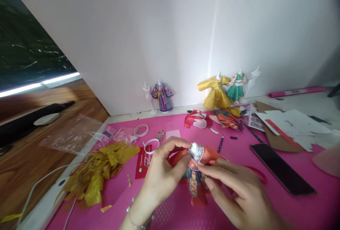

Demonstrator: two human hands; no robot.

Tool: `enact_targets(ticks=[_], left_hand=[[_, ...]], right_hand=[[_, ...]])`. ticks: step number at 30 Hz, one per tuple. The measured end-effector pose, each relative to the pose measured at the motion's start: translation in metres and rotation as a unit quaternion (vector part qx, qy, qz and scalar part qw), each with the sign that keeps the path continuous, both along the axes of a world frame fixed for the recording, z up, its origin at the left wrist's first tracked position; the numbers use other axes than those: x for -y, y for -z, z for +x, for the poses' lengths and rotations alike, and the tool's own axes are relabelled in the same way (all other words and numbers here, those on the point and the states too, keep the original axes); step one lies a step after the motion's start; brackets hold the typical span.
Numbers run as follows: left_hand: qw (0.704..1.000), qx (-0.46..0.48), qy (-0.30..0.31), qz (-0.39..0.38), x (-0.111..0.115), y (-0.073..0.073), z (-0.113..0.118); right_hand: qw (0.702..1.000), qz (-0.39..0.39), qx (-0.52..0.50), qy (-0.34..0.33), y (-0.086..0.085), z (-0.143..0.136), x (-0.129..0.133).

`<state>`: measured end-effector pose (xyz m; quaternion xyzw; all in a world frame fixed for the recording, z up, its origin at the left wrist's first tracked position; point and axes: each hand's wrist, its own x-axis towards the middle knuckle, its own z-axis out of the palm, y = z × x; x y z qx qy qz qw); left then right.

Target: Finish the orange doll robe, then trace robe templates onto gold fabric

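Note:
A small white mannequin [196, 149] wears an orange-red doll outfit [199, 198] with a beaded collar and a dark patterned front panel. My left hand [166, 169] grips the outfit at its left shoulder, thumb and index finger closed near the collar. On the other side, my right hand [235, 187] has its fingertips pressed on the outfit just below the collar. The mannequin stands upright between both hands, over the pink mat [124, 201]. Parts of the sleeves and lower outfit are hidden behind my fingers.
Yellow fabric scraps [103, 169], tape rolls [151, 146] and a red card [141, 166] lie left. A phone [283, 169] and papers [294, 125] lie right. Behind stand purple [162, 97], yellow [216, 93] and green [236, 93] dressed mannequins.

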<state>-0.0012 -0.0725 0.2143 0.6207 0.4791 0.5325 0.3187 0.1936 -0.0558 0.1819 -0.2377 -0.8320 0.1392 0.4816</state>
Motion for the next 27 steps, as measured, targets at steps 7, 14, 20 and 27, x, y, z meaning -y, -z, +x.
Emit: enact_targets(ticks=[7,14,20,27], left_hand=[[0.997,-0.06,-0.006,0.049,-0.004,-0.007,-0.002],[0.992,-0.101,-0.008,0.073,-0.008,-0.004,0.001],[0.991,-0.099,-0.019,0.092,-0.009,-0.003,0.003],[0.995,-0.072,-0.023,0.066,-0.007,-0.006,-0.002]], right_hand=[[1.0,-0.005,-0.005,0.019,0.013,0.02,-0.008],[0.999,-0.034,0.008,0.04,0.031,0.029,-0.009],[0.998,-0.026,0.011,0.051,0.032,0.031,-0.009],[0.997,-0.046,0.011,0.056,0.037,0.035,-0.009]])
